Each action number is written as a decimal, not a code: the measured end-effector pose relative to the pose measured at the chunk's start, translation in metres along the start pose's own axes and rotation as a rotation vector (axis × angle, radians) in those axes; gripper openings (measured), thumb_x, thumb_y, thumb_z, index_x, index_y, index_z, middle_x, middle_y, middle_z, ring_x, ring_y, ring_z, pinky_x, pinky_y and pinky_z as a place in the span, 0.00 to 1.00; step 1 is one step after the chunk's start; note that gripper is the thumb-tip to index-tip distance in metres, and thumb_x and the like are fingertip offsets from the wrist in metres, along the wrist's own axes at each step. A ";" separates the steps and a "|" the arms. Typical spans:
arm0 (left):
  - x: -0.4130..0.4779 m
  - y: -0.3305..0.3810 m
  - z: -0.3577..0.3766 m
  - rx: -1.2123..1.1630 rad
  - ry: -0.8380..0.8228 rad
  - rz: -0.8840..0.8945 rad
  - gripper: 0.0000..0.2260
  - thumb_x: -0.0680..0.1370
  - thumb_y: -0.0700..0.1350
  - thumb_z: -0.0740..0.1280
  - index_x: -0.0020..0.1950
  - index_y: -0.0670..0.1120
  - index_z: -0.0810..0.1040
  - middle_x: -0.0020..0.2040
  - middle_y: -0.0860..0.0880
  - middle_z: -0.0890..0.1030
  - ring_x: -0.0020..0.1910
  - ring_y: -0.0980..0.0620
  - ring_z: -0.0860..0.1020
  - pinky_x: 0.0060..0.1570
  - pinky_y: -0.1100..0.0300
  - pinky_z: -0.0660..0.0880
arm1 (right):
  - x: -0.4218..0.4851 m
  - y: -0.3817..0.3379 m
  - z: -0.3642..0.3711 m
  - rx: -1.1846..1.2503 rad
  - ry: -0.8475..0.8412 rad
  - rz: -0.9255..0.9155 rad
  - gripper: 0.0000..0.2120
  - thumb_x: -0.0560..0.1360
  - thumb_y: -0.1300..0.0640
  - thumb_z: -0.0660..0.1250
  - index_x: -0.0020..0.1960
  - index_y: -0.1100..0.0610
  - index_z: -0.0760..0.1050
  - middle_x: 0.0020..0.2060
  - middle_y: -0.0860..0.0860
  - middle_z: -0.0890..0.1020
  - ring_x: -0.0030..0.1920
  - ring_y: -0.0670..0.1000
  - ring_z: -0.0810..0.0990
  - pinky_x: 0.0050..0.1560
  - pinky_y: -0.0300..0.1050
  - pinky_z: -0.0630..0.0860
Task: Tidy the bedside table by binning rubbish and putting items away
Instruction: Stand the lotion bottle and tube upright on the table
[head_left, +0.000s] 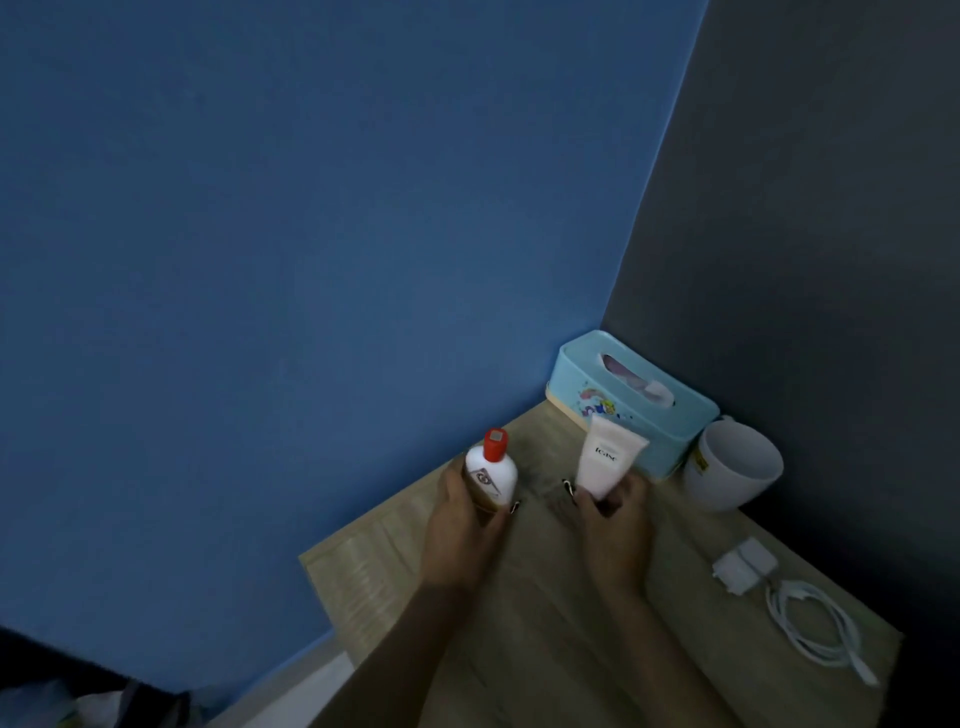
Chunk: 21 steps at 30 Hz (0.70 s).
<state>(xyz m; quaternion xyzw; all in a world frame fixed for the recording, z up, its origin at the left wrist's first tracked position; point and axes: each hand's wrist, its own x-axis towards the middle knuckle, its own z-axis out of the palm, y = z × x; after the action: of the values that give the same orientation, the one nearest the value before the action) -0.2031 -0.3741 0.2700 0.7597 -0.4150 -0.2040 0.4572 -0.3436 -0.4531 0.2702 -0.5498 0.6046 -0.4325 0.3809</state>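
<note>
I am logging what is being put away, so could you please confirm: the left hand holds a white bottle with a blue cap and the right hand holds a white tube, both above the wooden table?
Not quite: the head view shows the white bottle has a red cap, not blue. The rest stands: the left hand holds it, the right hand holds the white tube, both above the wooden table.

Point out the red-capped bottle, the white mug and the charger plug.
red-capped bottle (492, 475): head view, on its white body below the cap, held in the left hand.
white mug (719, 486): head view, on its outer wall, right of the tissue box.
charger plug (744, 567): head view, on its white casing.
</note>
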 end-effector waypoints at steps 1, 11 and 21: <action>0.008 0.001 0.006 0.007 -0.005 0.009 0.30 0.72 0.51 0.73 0.69 0.46 0.65 0.64 0.49 0.73 0.58 0.57 0.72 0.55 0.66 0.66 | 0.006 0.001 0.001 0.026 0.035 -0.010 0.22 0.71 0.62 0.73 0.63 0.60 0.69 0.56 0.57 0.81 0.55 0.53 0.80 0.48 0.43 0.72; 0.087 0.025 0.071 -0.018 -0.083 0.134 0.32 0.71 0.47 0.73 0.72 0.46 0.65 0.66 0.47 0.72 0.63 0.50 0.73 0.60 0.63 0.67 | 0.030 0.018 0.012 -0.086 0.186 -0.136 0.18 0.72 0.56 0.72 0.60 0.57 0.74 0.56 0.54 0.81 0.57 0.52 0.80 0.54 0.48 0.77; 0.093 0.025 0.089 0.002 -0.037 0.154 0.30 0.71 0.49 0.73 0.70 0.45 0.66 0.64 0.46 0.75 0.62 0.48 0.74 0.58 0.59 0.69 | 0.033 0.019 0.011 -0.066 0.237 -0.119 0.14 0.71 0.55 0.73 0.56 0.56 0.78 0.51 0.50 0.84 0.51 0.47 0.81 0.47 0.39 0.74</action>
<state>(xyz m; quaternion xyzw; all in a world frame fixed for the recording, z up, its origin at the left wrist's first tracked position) -0.2226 -0.5026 0.2532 0.7222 -0.4808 -0.1816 0.4629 -0.3432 -0.4870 0.2494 -0.5420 0.6256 -0.4961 0.2622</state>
